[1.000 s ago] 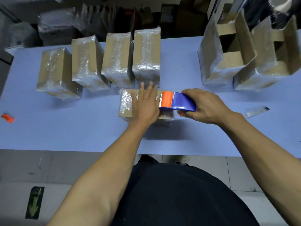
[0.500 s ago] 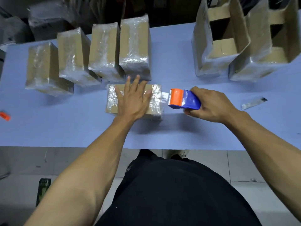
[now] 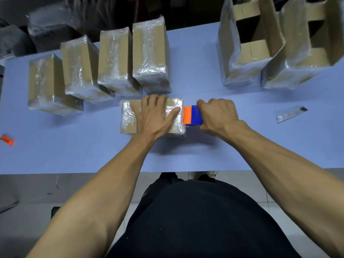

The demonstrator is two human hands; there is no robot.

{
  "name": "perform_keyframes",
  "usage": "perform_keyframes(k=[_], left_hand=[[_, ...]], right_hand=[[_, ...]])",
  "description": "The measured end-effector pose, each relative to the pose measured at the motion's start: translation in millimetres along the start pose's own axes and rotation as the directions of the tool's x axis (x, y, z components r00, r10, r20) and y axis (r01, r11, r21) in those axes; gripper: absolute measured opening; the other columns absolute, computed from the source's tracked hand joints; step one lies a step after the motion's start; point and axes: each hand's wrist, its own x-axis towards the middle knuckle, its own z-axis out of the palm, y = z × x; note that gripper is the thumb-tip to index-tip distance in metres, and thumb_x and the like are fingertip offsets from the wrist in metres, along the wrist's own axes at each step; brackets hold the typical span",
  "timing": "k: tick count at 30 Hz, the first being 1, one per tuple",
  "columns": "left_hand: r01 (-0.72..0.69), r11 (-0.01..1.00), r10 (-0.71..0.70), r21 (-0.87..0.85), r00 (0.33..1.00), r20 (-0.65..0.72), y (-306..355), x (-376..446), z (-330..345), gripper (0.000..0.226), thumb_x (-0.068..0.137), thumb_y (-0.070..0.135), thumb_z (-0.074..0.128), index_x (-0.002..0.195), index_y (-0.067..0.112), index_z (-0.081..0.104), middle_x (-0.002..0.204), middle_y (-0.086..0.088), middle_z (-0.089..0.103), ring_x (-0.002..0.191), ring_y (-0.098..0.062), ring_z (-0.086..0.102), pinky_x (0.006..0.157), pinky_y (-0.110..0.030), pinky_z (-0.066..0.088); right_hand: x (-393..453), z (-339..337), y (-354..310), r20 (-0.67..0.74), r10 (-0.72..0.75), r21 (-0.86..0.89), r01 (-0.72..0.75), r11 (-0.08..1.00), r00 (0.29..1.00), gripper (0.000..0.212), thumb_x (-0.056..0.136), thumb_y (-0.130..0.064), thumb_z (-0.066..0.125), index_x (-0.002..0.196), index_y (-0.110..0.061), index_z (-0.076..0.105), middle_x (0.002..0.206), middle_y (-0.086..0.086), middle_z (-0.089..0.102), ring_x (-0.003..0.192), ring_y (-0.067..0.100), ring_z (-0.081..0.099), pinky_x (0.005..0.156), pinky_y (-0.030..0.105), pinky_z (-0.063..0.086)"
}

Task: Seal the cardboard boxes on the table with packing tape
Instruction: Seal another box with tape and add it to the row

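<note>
A small cardboard box point(image 3: 128, 116) wrapped in clear tape lies flat near the middle of the blue table point(image 3: 93, 155). My left hand point(image 3: 155, 116) presses flat on its top, fingers spread. Tight against the box's right end sits an orange and blue tape dispenser point(image 3: 192, 115), and my right hand point(image 3: 217, 114) is closed around its handle. Behind the box stand several taped boxes in a row point(image 3: 113, 60).
Two open cardboard boxes point(image 3: 249, 53) with tape on their sides stand at the back right. A utility knife point(image 3: 291, 114) lies to the right of my right hand. A small orange object point(image 3: 7, 140) lies at the table's left edge. The near edge runs just below my forearms.
The dispenser, pulled clear to the right with a strip of tape stretched out half a second ago, is now back tight against the box's right end. My left hand stays on the box.
</note>
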Motion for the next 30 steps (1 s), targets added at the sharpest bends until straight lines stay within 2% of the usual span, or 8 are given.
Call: perform_keyframes(k=[7,12,15,18,23,26,28,30], left_hand=[[-0.016,0.992,0.011,0.129,0.999,0.044,-2,2,-5,0.060,0.094,0.074,0.033,0.121,0.024,0.053,0.120,-0.006,0.058,0.113,-0.035,0.052,0.097,-0.052,0.034],[0.013,0.979,0.042,-0.202,0.964,0.264,-16,17,-12,0.064,0.093,0.072,0.040,0.148,0.038,0.037,0.142,0.000,0.059,0.129,-0.029,0.055,0.089,-0.037,0.040],[0.175,0.746,0.139,-0.643,0.903,0.407,-14,10,-7,0.047,0.102,0.044,0.054,0.147,0.042,0.043,0.143,0.013,0.053,0.128,-0.011,0.052,0.104,-0.027,0.037],[0.321,0.557,-0.039,-0.766,0.931,0.362,-8,2,4,0.014,0.101,0.037,0.058,0.114,0.036,0.060,0.106,0.009,0.068,0.095,-0.013,0.064,0.086,-0.029,0.051],[0.318,0.600,-0.132,-0.734,0.944,0.301,6,-5,6,0.014,0.097,0.043,0.058,0.103,0.030,0.056,0.096,0.015,0.065,0.089,-0.008,0.063,0.065,-0.020,0.041],[0.318,0.706,-0.105,-0.633,0.931,0.350,3,3,-7,0.033,0.095,0.040,0.062,0.125,0.026,0.058,0.126,0.004,0.062,0.123,-0.021,0.056,0.087,-0.029,0.046],[0.145,0.838,-0.032,-0.526,0.975,0.220,1,10,-23,0.060,0.095,0.035,0.064,0.148,0.018,0.042,0.160,-0.008,0.033,0.148,-0.025,0.030,0.114,-0.034,0.031],[-0.065,0.833,0.083,-0.549,0.996,0.009,8,19,-48,0.055,0.100,0.032,0.060,0.149,0.012,0.044,0.159,-0.008,0.035,0.144,-0.022,0.034,0.116,-0.031,0.027]], right_hand=[[9,9,-28,0.032,0.068,-0.101,-0.064,0.993,0.997,0.028,0.086,-0.017,0.061,0.113,-0.016,0.056,0.108,0.005,0.065,0.099,0.028,0.063,0.071,0.030,0.033],[2,8,6,-0.195,0.236,0.139,-0.212,0.967,0.952,0.035,0.075,-0.020,0.064,0.106,-0.012,0.050,0.092,0.013,0.061,0.079,0.038,0.059,0.059,0.032,0.029],[0,4,3,-0.226,0.326,0.367,-0.230,0.901,0.918,0.032,0.076,-0.032,0.066,0.098,-0.016,0.048,0.084,0.006,0.059,0.069,0.033,0.051,0.058,0.031,0.032],[-2,0,-5,-0.228,0.424,0.541,-0.248,0.803,0.877,0.031,0.074,-0.038,0.065,0.093,-0.022,0.047,0.077,-0.002,0.056,0.067,0.028,0.047,0.057,0.031,0.032],[-12,-5,-2,-0.340,0.392,0.503,-0.187,0.844,0.855,0.034,0.076,-0.035,0.070,0.103,-0.022,0.053,0.087,0.000,0.062,0.076,0.029,0.055,0.057,0.031,0.033],[-15,-15,8,-0.465,0.397,0.484,-0.148,0.862,0.791,0.038,0.074,-0.032,0.072,0.106,-0.023,0.055,0.089,-0.001,0.063,0.077,0.027,0.056,0.057,0.029,0.031],[-16,-22,14,-0.500,0.395,0.506,-0.111,0.856,0.771,0.045,0.072,-0.036,0.074,0.110,-0.027,0.052,0.087,-0.007,0.058,0.074,0.018,0.048,0.059,0.028,0.031],[-17,-27,15,-0.511,0.353,0.528,-0.038,0.849,0.784,0.049,0.072,-0.041,0.077,0.112,-0.030,0.050,0.087,-0.014,0.052,0.075,0.011,0.044,0.061,0.028,0.033]])
